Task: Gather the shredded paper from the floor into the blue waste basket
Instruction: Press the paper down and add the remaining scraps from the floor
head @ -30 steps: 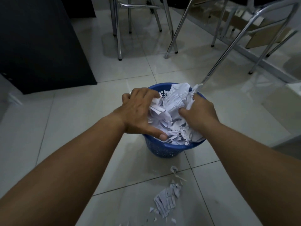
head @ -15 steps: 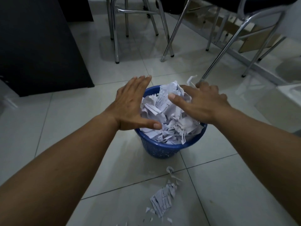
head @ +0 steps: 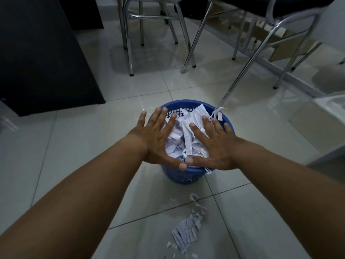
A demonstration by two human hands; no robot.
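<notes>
Left hand: You are holding your left hand (head: 156, 141) palm down over the left half of the basket, fingers straight and fanned apart, gripping nothing.
Right hand: You are holding your right hand (head: 214, 144) the same way over the right half, flat, fingers spread, gripping nothing.
Thumbs: Both are pointing inward along the near rim, and their tips are lying just beside each other.
Contact: Your fingers are lying over the paper. I cannot tell whether your palms are pressing on it or hovering just above it.
Basket: The blue basket (head: 179, 176) is standing upright on the tiled floor (head: 89, 146), right under your hands.
Paper: The shredded paper (head: 188, 131) is sitting inside the basket, heaped up to the rim and showing white between your two hands.
Strips: A few strips (head: 217, 113) are hanging over the far right rim, and one is drooping over the near rim beside your right thumb.
Scraps: A small pile of scraps (head: 187, 232) is lying on the floor on your side of the basket, apart from it, between your forearms, with tiny bits scattered around.
Chairs: Metal-legged chairs (head: 130, 34) are standing beyond the basket.
Cabinet: A dark cabinet (head: 37, 53) is standing at the far left.
</notes>
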